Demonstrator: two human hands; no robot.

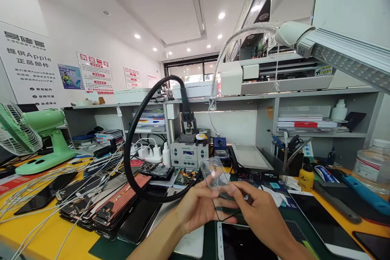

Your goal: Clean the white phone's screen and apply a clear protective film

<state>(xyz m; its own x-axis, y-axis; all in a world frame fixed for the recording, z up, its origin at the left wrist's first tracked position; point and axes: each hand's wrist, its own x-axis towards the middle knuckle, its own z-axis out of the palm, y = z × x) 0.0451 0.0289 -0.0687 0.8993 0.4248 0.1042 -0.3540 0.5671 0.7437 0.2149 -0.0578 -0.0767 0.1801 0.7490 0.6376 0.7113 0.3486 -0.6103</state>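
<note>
My left hand [199, 201] holds a clear, thin screen protector [210, 166] with rounded corners and a dark edge line, its fingers behind the see-through sheet. My right hand [254, 207] pinches at the sheet's right side, thumb against finger, close to the left fingertips. Both hands are above a white-framed device with a black screen [243, 243], which lies on a dark green mat [210, 233]. Left of it, partly under my left forearm, is a silver-white device [193, 243]. My right fingers hide part of the sheet's lower end.
Stacked phone parts [112, 203] and loose white cables [36, 215] cover the left side. A thick black hose [129, 142] arches from the grey rework station [189, 154]. At right lie a white-edged tablet [326, 219], a yellow bottle [305, 176] and a blue-handled tool [365, 193].
</note>
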